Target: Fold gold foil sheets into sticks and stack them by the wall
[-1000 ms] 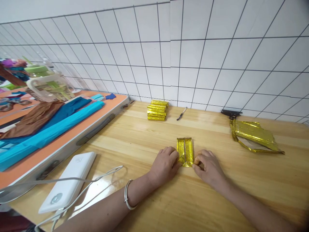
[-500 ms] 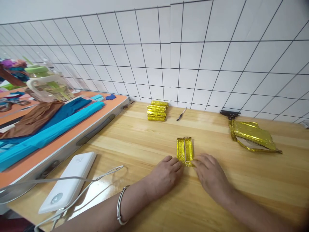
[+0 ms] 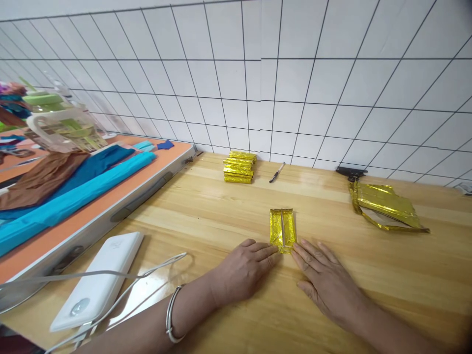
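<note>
A small folded piece of gold foil [image 3: 288, 227] lies flat on the wooden table, its edges folded in towards a narrow seam down the middle. My left hand [image 3: 246, 268], with a silver bangle [image 3: 171, 314] on the wrist, rests at the foil's lower left corner, fingers stretched out and tips touching it; its thumb is hidden. At the lower right corner, my right hand [image 3: 323, 275] lies flat with its fingers spread and fingertips on the foil's edge. Neither hand grips anything visible.
Pleated gold foil [image 3: 239, 167] and a pen [image 3: 277, 173] lie near the wall. A larger gold foil bundle [image 3: 387, 204] with a black clip [image 3: 352, 173] is at right. Left are a white power bank [image 3: 99, 280] with cables, an orange board [image 3: 173, 150], cloths and a jug [image 3: 68, 128].
My right hand has flattened and its fingers have spread, its thumb now lower on the table. My left fingers have straightened slightly. The foil stays in place; the camera view has shifted a little.
</note>
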### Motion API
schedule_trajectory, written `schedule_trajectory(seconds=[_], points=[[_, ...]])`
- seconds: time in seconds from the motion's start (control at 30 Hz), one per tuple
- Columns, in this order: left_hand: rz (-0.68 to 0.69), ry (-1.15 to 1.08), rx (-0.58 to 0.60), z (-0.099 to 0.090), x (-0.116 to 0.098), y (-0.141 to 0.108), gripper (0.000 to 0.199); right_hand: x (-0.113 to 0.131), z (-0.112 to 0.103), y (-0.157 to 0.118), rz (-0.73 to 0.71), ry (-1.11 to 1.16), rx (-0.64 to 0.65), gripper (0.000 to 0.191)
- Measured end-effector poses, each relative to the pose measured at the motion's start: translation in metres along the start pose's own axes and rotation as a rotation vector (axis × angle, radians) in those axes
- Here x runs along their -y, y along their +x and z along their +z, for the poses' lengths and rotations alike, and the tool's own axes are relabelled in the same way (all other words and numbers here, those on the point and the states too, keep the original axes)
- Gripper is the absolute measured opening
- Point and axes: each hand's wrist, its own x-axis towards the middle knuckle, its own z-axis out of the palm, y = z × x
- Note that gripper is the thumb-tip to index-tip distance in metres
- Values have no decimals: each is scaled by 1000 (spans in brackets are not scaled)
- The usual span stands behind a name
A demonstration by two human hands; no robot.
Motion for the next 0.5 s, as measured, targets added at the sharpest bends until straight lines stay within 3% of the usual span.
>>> schedule_trajectory(seconds=[0.27, 0.5], points=[[-90, 4, -36, 7, -6, 6, 39, 2, -4, -4, 86, -2, -31, 49], [-103, -14, -43, 1, -13, 4, 37, 2, -6, -8, 107, 21, -60, 45]])
